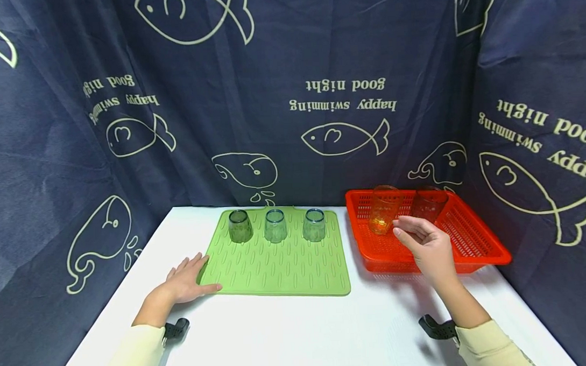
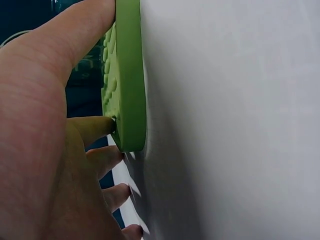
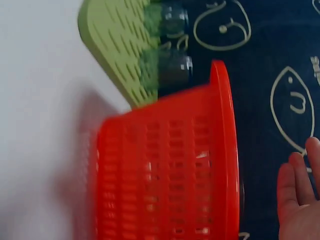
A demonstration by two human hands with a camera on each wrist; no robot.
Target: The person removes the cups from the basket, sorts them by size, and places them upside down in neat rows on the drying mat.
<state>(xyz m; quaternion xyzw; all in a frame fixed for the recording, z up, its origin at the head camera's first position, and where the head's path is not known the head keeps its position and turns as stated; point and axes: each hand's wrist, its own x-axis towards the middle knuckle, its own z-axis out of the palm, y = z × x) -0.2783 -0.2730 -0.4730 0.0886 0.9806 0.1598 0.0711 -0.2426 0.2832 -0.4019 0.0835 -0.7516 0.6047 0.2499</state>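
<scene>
My left hand (image 1: 182, 284) rests at the front left corner of a green ridged mat (image 1: 276, 270), its fingers spread on and beside the mat's edge. Three tinted glasses stand in a row at the mat's back: a dark grey one (image 1: 240, 228), a greenish one (image 1: 275, 228) and a blue-rimmed one (image 1: 314, 226). Above a red slotted basket (image 1: 489, 254) hovers my right hand (image 1: 431, 248), fingers extended and thumb apart, holding nothing. An amber-looking glass (image 1: 382, 215) is just beyond its fingertips. Behind the hand, another glass (image 1: 427, 204) stands in the basket, partly hidden.
The mat and basket stand on a white table (image 1: 298, 333), the basket at the right. A dark blue curtain (image 1: 279, 70) with fish and whale drawings hangs behind and at both sides. Each wrist wears a black device (image 1: 177, 330).
</scene>
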